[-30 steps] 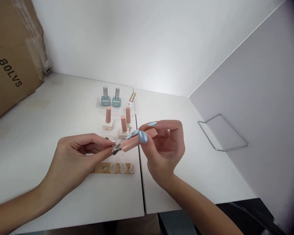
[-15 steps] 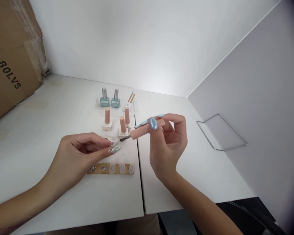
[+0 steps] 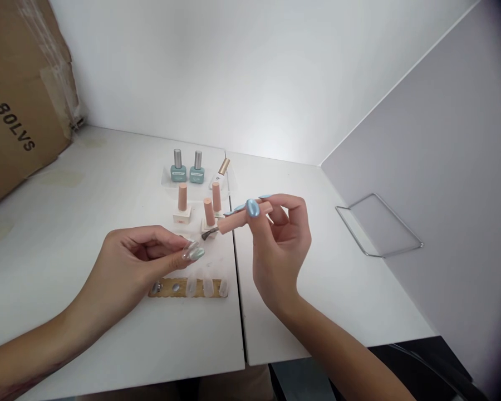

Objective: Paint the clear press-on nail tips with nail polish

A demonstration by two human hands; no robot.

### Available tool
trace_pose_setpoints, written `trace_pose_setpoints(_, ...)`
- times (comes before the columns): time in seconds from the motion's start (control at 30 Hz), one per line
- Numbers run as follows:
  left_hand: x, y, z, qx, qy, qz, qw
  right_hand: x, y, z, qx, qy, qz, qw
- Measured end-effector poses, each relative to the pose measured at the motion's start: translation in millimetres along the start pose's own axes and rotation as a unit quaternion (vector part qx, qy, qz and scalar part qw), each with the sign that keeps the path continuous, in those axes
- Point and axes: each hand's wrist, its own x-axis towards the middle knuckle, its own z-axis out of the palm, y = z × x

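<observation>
My left hand (image 3: 137, 262) pinches a small false nail tip (image 3: 191, 250) between thumb and fingers, just above a tan strip (image 3: 187, 288) that carries several nail tips. My right hand (image 3: 278, 245) grips a peach polish-brush cap (image 3: 240, 218), its dark brush (image 3: 209, 233) pointing left and down toward the peach-capped bottles. The brush tip sits a little above and to the right of the held nail tip, not touching it. My nails on the right hand are light blue.
Three peach-capped bottles (image 3: 182, 203) stand behind the strip, with two teal bottles (image 3: 178, 167) and a gold-capped one (image 3: 222, 170) further back. A cardboard box (image 3: 20, 100) fills the far left. A wire frame (image 3: 378, 225) leans by the right-hand white panel. The table seam runs between my hands.
The brush lifted off the nail tip and my right hand moved up and right, then drifted slightly back left. My left hand stayed nearly still with the nail tip.
</observation>
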Motion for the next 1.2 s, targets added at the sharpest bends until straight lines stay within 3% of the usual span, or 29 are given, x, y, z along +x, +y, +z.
trace_pose_setpoints(0.1,-0.3,-3.1,-2.1,-0.006,0.001,0.0,1.0,3.1,1.7,-0.8,0.015,-0.003,0.053,0.998)
trace_pose_setpoints(0.27,1.4,-6.5,-3.5,-0.028,0.001,-0.006,1.0,1.2,-0.9,-0.5,0.056,0.008,0.049,0.997)
trace_pose_setpoints(0.4,2.5,-4.6,-0.8,-0.046,-0.003,-0.012,0.999,-4.5,-8.2,1.8,0.131,-0.048,0.083,0.987)
trace_pose_setpoints(0.53,2.7,-3.5,0.2,-0.052,-0.006,-0.02,0.998,-7.8,-9.7,3.0,0.126,-0.074,0.116,0.982)
trace_pose_setpoints(0.83,3.5,-8.9,-1.3,-0.08,-0.013,-0.026,0.996,-2.4,-5.0,-0.4,0.052,0.028,0.205,0.977)
trace_pose_setpoints(1.03,3.6,-10.9,-3.4,-0.115,-0.034,-0.037,0.992,0.5,-5.7,-0.4,0.075,0.035,0.18,0.98)
trace_pose_setpoints(1.2,2.7,-7.7,-3.5,-0.124,-0.043,-0.048,0.99,-3.4,-10.1,2.3,0.121,-0.011,0.16,0.98)
